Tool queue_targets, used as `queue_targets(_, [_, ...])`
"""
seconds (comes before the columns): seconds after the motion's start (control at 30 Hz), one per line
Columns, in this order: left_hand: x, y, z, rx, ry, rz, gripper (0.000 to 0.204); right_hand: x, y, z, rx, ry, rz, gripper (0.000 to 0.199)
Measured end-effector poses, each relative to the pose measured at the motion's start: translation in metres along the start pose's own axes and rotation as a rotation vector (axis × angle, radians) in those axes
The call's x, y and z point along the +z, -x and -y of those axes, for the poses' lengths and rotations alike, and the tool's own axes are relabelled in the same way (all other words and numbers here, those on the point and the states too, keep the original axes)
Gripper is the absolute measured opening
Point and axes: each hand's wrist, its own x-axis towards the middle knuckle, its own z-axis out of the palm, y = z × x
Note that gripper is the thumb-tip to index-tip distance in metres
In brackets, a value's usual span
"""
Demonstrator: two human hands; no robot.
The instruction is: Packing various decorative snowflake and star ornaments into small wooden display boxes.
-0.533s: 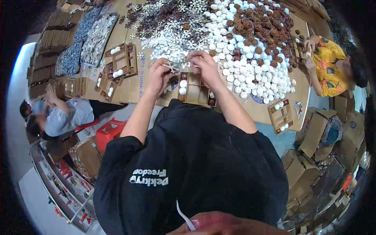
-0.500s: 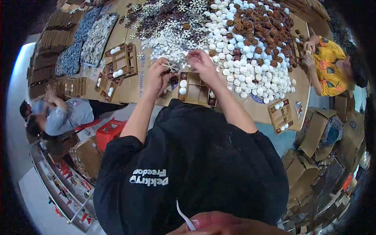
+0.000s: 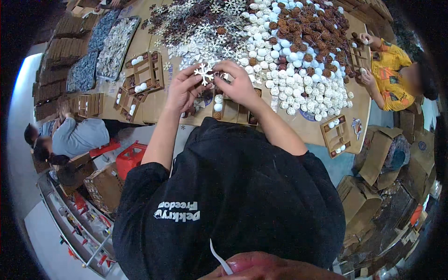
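Both hands meet over the compartmented cardboard box (image 3: 235, 111): the left hand (image 3: 183, 91) and right hand (image 3: 239, 84) pinch a white snowflake ornament (image 3: 204, 73) between their fingertips, held up just above the box (white balls already sit in some cells). This looks like the filling step, and setting it in calls for lowering it flat into an empty cell

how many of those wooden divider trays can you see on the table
5, perhaps more hidden: one under the hands, two left of them, one farther left at the table edge, one on the right edge. The left hand holds a white snowflake.
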Motion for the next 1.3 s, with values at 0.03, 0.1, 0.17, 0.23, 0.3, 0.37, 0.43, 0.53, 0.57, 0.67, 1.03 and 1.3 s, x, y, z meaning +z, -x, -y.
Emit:
queue_targets(0.03, [-0.002, -0.002, 0.001, -0.005, -0.001, 0.020, 0.030, 0.000, 0.000, -0.002, -0.006, -0.007, 0.006, 0.022])
queue_targets(0.1, [-0.004, -0.004, 0.002, -0.013, -0.002, 0.059, 0.028, -0.001, 0.001, -0.009, -0.020, -0.021, 0.019, 0.022])
queue_targets(0.17, [-0.010, -0.004, 0.004, -0.026, 0.007, 0.058, 0.024, -0.005, 0.001, -0.002, 0.133, -0.091, 0.108, 0.024])
queue_targets(0.23, [-0.010, -0.004, 0.004, -0.059, -0.004, 0.059, 0.021, -0.007, 0.002, 0.005, 0.233, -0.161, 0.149, 0.025])
queue_targets(0.3, [-0.007, -0.004, 0.002, -0.110, -0.036, 0.064, 0.018, -0.007, 0.004, 0.010, 0.279, -0.232, 0.140, 0.027])
queue_targets(0.37, [-0.008, -0.003, 0.003, -0.109, -0.083, 0.044, 0.015, -0.008, 0.004, 0.006, 0.196, -0.110, 0.168, 0.030])
queue_targets(0.43, [-0.007, -0.002, 0.002, -0.108, -0.130, 0.027, 0.013, -0.010, 0.004, 0.004, 0.228, -0.079, 0.205, 0.030])
queue_targets(0.53, [-0.003, -0.003, 0.001, -0.088, -0.265, -0.114, 0.011, -0.009, 0.004, -0.010, 0.225, -0.169, 0.204, 0.020])
queue_targets(0.57, [-0.006, -0.004, 0.002, -0.074, -0.292, -0.159, 0.011, -0.010, 0.005, -0.011, 0.257, -0.218, 0.221, 0.018])
queue_targets(0.67, [-0.005, -0.004, 0.006, -0.018, -0.148, -0.154, 0.010, -0.013, 0.009, -0.019, 0.280, -0.560, 0.183, 0.013])
queue_targets(1.03, [0.005, -0.004, 0.015, -0.029, -0.322, -0.198, 0.023, -0.034, 0.004, -0.008, 0.119, -0.499, 0.255, 0.007])
queue_targets(1.3, [-0.003, -0.007, 0.015, -0.090, -0.015, -0.097, 0.016, -0.028, 0.011, -0.019, 0.155, -0.211, 0.170, 0.010])
